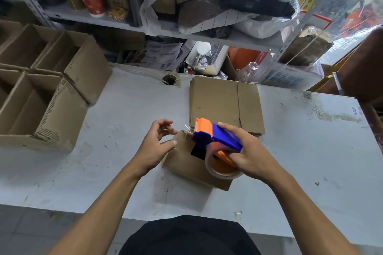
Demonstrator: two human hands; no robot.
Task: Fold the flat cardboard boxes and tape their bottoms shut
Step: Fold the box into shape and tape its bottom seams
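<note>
Grip the dispenser (215, 141) firmly in your right hand (248, 155); left fingers (165, 130), loosely curled and empty, should steady the box (186, 163).

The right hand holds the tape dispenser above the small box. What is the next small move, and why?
Probably lower the tape dispenser so the tape end sticks at the far edge of the small box, then pull toward the body. The right hand grips it just above the box, and the left hand is at that edge, fingers loosely curled.
</note>
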